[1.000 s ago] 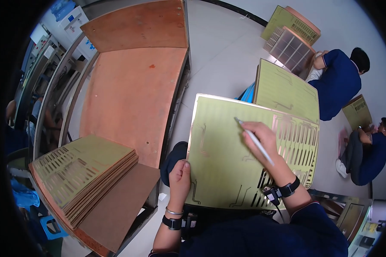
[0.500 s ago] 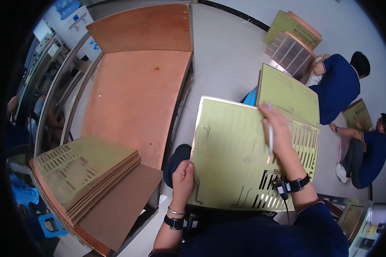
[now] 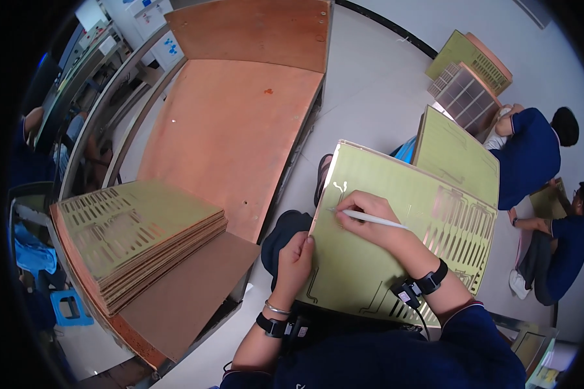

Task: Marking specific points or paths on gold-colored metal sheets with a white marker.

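A large green circuit-board panel with slots and thin copper lines lies tilted across my lap. My left hand is closed on its left edge, the thumb along the rim. A slim white pen is pinched in my right hand. Its tip points at the panel's upper left part, close to the copper lines there; whether it touches cannot be told. Just beyond, another green panel leans, partly hidden behind the one I hold.
At left stands a cart with a copper-coloured bed, bearing a stack of slotted panels and a brown sheet. A blue stool is beside it. Two people sit at the right, near more panels.
My right hand has moved left across the panel, bringing the pen from upright to nearly level, tip leftward. My left hand stays on the edge. The view has shifted a little.
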Available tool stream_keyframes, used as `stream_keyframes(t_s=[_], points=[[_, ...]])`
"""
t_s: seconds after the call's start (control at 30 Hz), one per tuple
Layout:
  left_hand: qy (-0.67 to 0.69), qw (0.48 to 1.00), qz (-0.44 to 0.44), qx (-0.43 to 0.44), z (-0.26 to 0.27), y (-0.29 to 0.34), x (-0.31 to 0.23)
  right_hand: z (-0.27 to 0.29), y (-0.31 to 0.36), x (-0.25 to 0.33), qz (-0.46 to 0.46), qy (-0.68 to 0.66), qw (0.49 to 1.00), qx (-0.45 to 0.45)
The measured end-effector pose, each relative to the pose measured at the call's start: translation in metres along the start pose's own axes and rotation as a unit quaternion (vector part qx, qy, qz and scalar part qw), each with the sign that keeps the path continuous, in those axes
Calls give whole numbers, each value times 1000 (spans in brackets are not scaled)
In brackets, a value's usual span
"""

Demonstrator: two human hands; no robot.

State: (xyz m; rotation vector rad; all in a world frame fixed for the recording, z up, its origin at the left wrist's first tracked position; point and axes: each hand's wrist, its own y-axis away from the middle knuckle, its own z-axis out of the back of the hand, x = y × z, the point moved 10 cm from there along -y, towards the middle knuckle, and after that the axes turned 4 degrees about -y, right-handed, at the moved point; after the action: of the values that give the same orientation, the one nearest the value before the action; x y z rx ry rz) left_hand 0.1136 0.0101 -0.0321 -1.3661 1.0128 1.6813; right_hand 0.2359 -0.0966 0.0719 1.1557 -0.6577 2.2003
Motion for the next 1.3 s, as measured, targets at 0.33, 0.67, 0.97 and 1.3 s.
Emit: stream_keyframes(t_s=[0.33,0.67,0.97,1.3], points=[[-6,1000,-13,6,-2,-1,-5,0,-2,-9,10,-7,1000,-28],[15,999,24,39,-3,2,-4,-34,35,13,224,163,961,9],[-23,999,8,31,10,-2,-1,201,168,-62,-73,358,866,-340],[3,997,74,31,-2,8,-27,229,306,-94,-209,121,807,-538]])
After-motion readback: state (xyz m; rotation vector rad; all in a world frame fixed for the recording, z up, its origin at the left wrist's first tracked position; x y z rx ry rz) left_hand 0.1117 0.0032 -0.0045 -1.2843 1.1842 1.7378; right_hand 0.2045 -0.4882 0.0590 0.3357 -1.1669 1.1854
